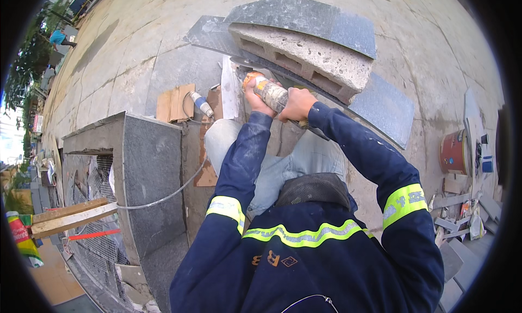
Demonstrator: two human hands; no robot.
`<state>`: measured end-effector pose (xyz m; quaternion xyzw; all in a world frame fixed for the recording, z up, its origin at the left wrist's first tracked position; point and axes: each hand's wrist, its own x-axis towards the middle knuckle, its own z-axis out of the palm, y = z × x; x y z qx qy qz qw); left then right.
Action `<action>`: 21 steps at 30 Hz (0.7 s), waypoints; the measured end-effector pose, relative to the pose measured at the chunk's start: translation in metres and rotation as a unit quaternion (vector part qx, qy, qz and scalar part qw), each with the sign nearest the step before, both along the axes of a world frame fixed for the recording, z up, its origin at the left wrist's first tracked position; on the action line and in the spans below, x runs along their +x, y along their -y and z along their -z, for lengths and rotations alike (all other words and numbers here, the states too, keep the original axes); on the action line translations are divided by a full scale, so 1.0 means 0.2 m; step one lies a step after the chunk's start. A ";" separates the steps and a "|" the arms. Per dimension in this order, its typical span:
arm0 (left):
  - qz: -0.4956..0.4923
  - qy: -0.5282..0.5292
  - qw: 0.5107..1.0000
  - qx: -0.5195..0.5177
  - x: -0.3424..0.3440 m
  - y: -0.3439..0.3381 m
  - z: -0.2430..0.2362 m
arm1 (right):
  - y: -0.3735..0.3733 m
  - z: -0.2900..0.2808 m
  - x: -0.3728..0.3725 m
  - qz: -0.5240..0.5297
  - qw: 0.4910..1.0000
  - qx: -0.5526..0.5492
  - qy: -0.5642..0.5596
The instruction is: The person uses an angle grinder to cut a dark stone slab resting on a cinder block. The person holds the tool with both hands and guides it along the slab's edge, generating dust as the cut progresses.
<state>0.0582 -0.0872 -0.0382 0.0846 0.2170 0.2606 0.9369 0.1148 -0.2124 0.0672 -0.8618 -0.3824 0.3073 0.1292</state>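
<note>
My left hand (pixel 256 100) is wrapped round the front of an angle grinder (pixel 273 95), which has an orange head and a dusty, taped body. Farther back, my right hand (pixel 298 104) grips the grinder's rear end. Its disc is mostly hidden beyond my left hand, so I cannot tell whether it touches anything. Just past the tool, a hollow concrete block (pixel 304 56) lies on its side with a grey stone slab (pixel 299 14) on top. Another grey slab (pixel 383 109) extends from beneath it. A narrow pale strip (pixel 232 93) stands beside my left hand.
On the left are a blue-and-white plug connector (pixel 202 103), a cardboard piece (pixel 175 102) and a grey cord (pixel 163 205). The cord crosses a grey slab-faced structure (pixel 152 182) near wooden planks (pixel 76 217). A red bucket (pixel 454 152) and stone offcuts (pixel 451 258) lie at right.
</note>
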 end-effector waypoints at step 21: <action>0.048 0.057 0.996 -0.049 -0.05 0.08 -0.04 | 0.10 -0.07 -0.05 -0.008 1.000 -0.008 0.010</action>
